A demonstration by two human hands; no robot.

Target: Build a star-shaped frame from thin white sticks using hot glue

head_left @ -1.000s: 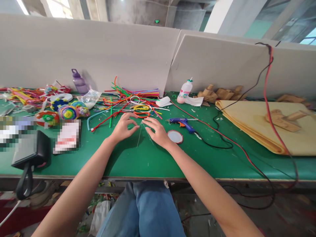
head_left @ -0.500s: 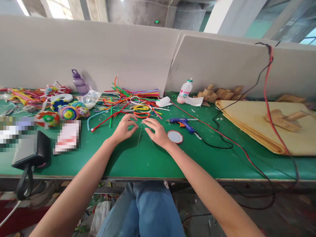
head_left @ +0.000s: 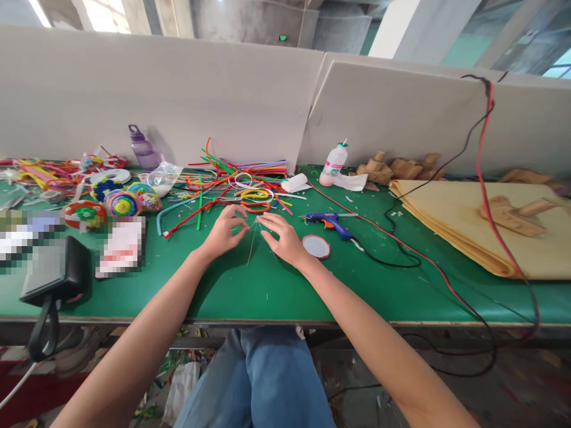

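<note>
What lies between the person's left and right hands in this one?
In the head view, thin pale strands show between the left hand and right hand, over the green tabletop.

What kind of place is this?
It looks like a craft workshop: a blue glue gun lies on a green worktable, with colourful craft stems and bright round decorations on it too.

This is looking like a craft workshop: colourful fuzzy stems (head_left: 219,173) are sprawling beyond the left hand (head_left: 225,232), a glue gun (head_left: 329,224) is lying right of the right hand (head_left: 282,239), and scraps (head_left: 149,411) are littering the floor (head_left: 366,389) below both.
</note>
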